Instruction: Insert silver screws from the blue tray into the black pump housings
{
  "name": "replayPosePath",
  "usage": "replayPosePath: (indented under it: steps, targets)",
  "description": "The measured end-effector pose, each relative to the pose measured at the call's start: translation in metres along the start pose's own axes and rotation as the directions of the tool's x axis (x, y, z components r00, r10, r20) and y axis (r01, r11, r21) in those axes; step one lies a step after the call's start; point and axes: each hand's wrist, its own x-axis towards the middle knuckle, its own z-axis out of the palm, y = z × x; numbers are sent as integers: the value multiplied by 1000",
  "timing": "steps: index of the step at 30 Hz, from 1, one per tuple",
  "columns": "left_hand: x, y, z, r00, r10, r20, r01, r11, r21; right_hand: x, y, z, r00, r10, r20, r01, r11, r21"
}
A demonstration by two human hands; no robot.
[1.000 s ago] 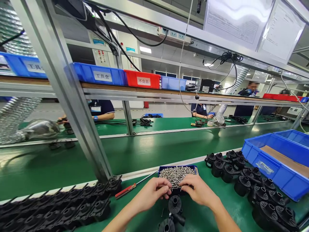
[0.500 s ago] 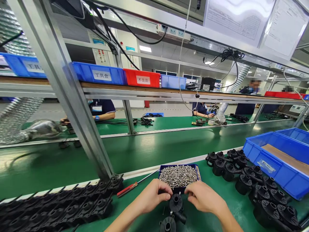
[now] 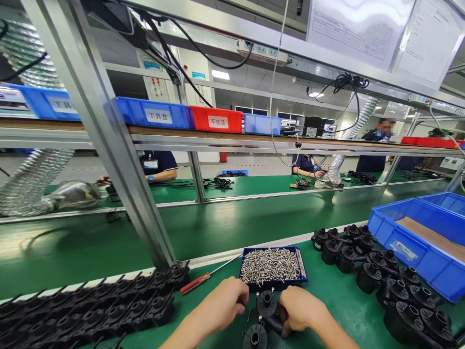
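Note:
A black pump housing with a round top port stands on the green table between my hands, and a second black housing sits nearer me. My left hand is just left of the first housing, apart from it, fingers curled to the thumb; anything in them is hidden. Close against the housing's right side, by its side spout, my right hand has its fingers bent down; what they grip is hidden. Small silver screws fill a blue tray just beyond. One loose screw lies left of the housings.
A red-handled screwdriver lies left of the tray. Rows of black parts stand at left, more black housings at right. Beside those is a blue bin. A metal post rises at left; people work across the bench.
My left hand has drawn back left from the housing's top. The right hand has come down to the housing's right side. The view has shifted slightly.

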Motion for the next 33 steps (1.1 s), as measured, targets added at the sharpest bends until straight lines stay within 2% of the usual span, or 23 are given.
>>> replayPosePath:
  steps: [2,5,7,11,14,16,19,24,29,33]
  targets:
    - [4,-3,8,996,34,88,-33,999,-9,-2,1,2,1000,-23,-21,23,1000,0]
    - [14,-10,21,967,104,234,-90,993,-72,-3,1,4,996,-56,-75,55,998,-11]
    - [21,-15,27,961,97,257,-82,994,-68,-2,1,7,995,-44,-92,43,999,-17]
    - [26,-21,35,968,53,246,-37,997,-70,2,7,16,993,12,-115,-16,999,-35]
    - [23,-21,37,978,55,203,-47,998,-44,5,12,19,995,21,-96,-25,999,-39]
    - [20,-20,38,988,45,147,-49,998,24,5,13,17,997,21,-71,-22,1000,-16]
    - [16,-18,39,997,-19,71,9,991,130,2,10,14,999,21,-40,-20,1000,24]
    - [18,-17,43,995,-91,33,84,980,182,-10,10,5,997,-19,-71,24,998,59]
    - [20,-22,50,993,-112,28,104,976,190,-35,19,-22,985,-94,-146,128,961,245]
    - [13,-23,39,997,-73,18,72,994,83,-42,14,-35,918,-212,-335,355,817,455]
